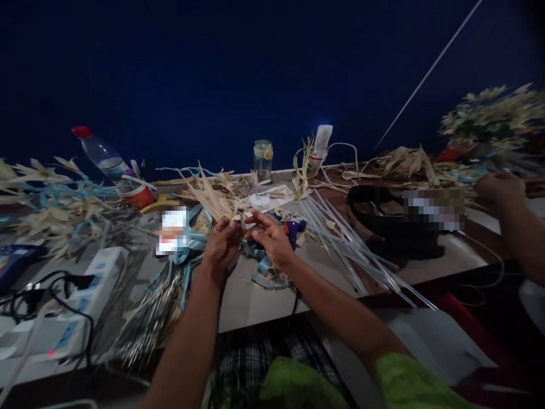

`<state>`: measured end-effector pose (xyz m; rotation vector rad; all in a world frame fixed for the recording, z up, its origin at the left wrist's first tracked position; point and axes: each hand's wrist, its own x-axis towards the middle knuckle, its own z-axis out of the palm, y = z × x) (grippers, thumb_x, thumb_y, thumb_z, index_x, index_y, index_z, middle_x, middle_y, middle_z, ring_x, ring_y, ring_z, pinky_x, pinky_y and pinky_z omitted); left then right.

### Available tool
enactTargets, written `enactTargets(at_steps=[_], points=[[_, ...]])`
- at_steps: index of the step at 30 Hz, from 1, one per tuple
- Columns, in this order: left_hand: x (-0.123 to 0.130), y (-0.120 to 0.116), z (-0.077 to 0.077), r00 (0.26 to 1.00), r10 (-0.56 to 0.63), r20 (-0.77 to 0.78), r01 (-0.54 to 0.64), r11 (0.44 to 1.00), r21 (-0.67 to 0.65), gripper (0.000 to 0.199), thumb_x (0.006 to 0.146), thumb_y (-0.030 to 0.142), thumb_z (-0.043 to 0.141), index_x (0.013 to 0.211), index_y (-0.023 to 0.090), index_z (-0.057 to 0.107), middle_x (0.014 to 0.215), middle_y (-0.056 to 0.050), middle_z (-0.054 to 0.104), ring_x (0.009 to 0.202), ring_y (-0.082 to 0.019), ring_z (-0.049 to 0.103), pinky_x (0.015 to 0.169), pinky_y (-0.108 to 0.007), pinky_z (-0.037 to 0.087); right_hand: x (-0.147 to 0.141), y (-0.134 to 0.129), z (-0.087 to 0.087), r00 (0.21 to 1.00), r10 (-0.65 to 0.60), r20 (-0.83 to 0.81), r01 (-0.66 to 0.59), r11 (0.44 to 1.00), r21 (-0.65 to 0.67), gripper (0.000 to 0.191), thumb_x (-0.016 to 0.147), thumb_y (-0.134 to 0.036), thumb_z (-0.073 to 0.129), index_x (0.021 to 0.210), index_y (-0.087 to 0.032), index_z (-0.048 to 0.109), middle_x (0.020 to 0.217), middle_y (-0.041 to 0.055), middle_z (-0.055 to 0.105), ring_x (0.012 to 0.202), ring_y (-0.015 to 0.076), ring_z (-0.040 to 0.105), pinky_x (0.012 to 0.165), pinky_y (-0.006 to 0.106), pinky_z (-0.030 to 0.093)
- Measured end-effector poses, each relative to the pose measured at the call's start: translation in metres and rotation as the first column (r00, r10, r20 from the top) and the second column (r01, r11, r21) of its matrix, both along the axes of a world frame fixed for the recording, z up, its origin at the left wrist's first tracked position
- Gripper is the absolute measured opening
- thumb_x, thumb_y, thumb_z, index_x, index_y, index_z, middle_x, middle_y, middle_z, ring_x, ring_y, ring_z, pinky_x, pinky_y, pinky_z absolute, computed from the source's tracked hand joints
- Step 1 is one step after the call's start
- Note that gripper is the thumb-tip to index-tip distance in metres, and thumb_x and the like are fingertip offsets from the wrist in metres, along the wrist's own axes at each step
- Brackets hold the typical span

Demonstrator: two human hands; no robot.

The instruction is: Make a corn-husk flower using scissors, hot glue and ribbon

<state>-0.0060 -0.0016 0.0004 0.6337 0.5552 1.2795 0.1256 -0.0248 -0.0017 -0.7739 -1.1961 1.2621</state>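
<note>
Near the middle of the table, my left hand pinches a small pale piece, probably dried husk, between thumb and fingers. My right hand meets it from the right, its fingers bent around the same spot; what its fingertips grip is too small to make out. Pale dried husk strips fan out just behind my left hand. Light blue ribbon lies below and beside both hands. A dark blue tool with a red light sits right of my right hand.
Clear rods and a black strap lie right. Left are thin metal wires, a white power strip and a tilted bottle. A jar stands behind. Another person's hand is far right.
</note>
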Motion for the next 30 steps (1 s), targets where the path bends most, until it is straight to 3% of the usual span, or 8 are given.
enactTargets(at_steps=[5, 13, 23, 30], points=[[0.0, 0.001, -0.001, 0.999, 0.021, 0.037, -0.02, 1.0, -0.017, 0.022, 0.06, 0.015, 0.073, 0.071, 0.016, 0.054, 0.07, 0.003, 0.059, 0.056, -0.006, 0.051, 0.061, -0.023, 0.044, -0.002, 0.002, -0.002, 1.0, -0.015, 0.007, 0.016, 0.998, -0.066, 0.034, 0.07, -0.027, 0.06, 0.103, -0.021, 0.058, 0.087, 0.0004, 0.058, 0.064, 0.0072, 0.054, 0.067, 0.024, 0.048], [0.004, 0.002, -0.003, 1.0, 0.01, -0.002, -0.01, 1.0, -0.008, 0.02, 0.061, 0.013, 0.071, 0.073, 0.016, 0.056, 0.071, 0.003, 0.061, 0.054, -0.004, 0.051, 0.062, -0.021, 0.045, 0.001, 0.006, -0.003, 0.995, -0.074, 0.066, 0.079, 0.995, -0.061, 0.028, 0.069, -0.03, 0.061, 0.094, -0.017, 0.061, 0.077, -0.0008, 0.059, 0.056, 0.0061, 0.051, 0.057, 0.021, 0.044], [0.009, -0.002, 0.0, 0.999, -0.02, -0.048, 0.02, 1.0, 0.003, 0.017, 0.062, 0.014, 0.07, 0.071, 0.014, 0.055, 0.062, 0.002, 0.056, 0.053, -0.005, 0.05, 0.056, -0.019, 0.043, 0.001, 0.01, -0.007, 0.99, -0.083, 0.118, 0.083, 0.997, 0.001, 0.026, 0.07, -0.029, 0.06, 0.094, -0.02, 0.064, 0.085, 0.0011, 0.058, 0.055, 0.0057, 0.05, 0.055, 0.022, 0.044], [0.012, -0.003, 0.0, 0.996, -0.029, -0.086, 0.027, 0.999, -0.026, 0.021, 0.059, 0.017, 0.073, 0.07, 0.015, 0.055, 0.062, 0.003, 0.056, 0.052, -0.006, 0.05, 0.057, -0.022, 0.044, 0.0, 0.013, -0.011, 0.975, -0.181, 0.132, 0.181, 0.983, 0.018, 0.023, 0.072, -0.03, 0.058, 0.09, -0.018, 0.064, 0.085, 0.0023, 0.059, 0.053, 0.0059, 0.048, 0.051, 0.021, 0.041]])
